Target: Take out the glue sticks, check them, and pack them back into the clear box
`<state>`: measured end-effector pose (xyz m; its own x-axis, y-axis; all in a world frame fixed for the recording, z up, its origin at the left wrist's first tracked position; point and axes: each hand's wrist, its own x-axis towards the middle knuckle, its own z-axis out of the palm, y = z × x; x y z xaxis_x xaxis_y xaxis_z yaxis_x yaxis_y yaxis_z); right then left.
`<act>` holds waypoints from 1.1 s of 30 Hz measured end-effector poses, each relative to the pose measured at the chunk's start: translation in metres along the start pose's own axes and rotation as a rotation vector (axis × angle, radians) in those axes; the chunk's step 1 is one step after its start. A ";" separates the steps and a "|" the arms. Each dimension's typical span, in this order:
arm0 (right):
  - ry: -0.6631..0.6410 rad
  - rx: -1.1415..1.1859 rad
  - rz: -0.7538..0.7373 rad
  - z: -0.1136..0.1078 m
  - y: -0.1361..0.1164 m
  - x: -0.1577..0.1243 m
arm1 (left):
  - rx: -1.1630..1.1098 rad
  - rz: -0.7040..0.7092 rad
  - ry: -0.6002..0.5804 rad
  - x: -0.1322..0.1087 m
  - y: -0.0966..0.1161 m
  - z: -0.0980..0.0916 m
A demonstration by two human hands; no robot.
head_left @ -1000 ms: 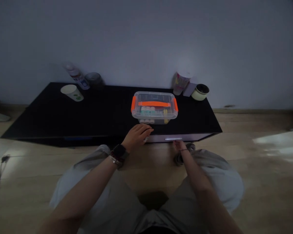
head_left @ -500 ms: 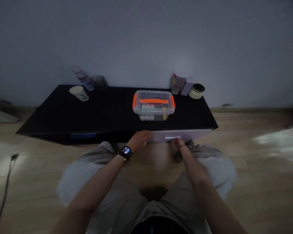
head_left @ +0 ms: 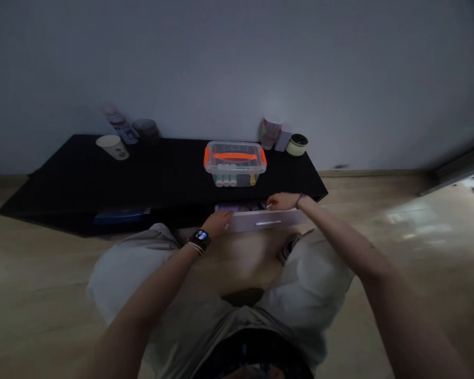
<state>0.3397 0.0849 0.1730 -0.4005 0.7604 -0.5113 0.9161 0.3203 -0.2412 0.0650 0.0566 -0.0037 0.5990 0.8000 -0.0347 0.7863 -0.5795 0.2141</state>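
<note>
White-fronted drawer (head_left: 266, 222) stands open at 12 o'clock, below the black cabinet top (head_left: 102, 181). Its contents are half hidden: a lilac piece (head_left: 225, 208) at the left end and dark items (head_left: 253, 207) further along, none identifiable. Left hand (head_left: 217, 223) lies over the upper edge of the drawer front near its left end, fingers relaxed, no clench seen. Right hand (head_left: 283, 201) reaches over the right part of the drawer, fingers extended toward the inside; whether they grasp anything, I cannot tell. Metal bar pull (head_left: 267, 223) sits free of both hands.

Handling, judged: the front looks stiff and fairly light, and the drawer should slide readily. The bar pull or top edge seems the surest hold — loose contents could shift if jolted.

Clear plastic box (head_left: 235, 171) with orange latches (head_left: 206, 156) stands on the top at 12 o'clock from the drawer; cream pot (head_left: 297, 145) at 1 o'clock; paper cup (head_left: 112, 147) at 10 o'clock.
</note>
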 end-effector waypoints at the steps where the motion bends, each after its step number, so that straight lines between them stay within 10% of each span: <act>1: -0.006 -0.072 -0.013 -0.018 -0.001 -0.002 | -0.003 -0.007 -0.001 0.000 0.002 -0.001; 8: 0.374 -0.340 -0.132 -0.099 -0.030 0.021 | 0.031 -0.045 -0.006 -0.002 0.019 -0.005; 22: 0.423 -0.391 -0.141 -0.092 -0.053 0.136 | -0.005 0.068 -0.123 -0.025 0.042 -0.001; 33: 0.416 -0.426 -0.205 -0.088 -0.055 0.128 | -0.011 0.183 -0.246 -0.044 0.062 0.002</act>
<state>0.2400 0.2143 0.1938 -0.6060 0.7885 -0.1050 0.7833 0.6145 0.0939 0.0871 -0.0149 0.0091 0.7501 0.6200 -0.2301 0.6612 -0.7078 0.2487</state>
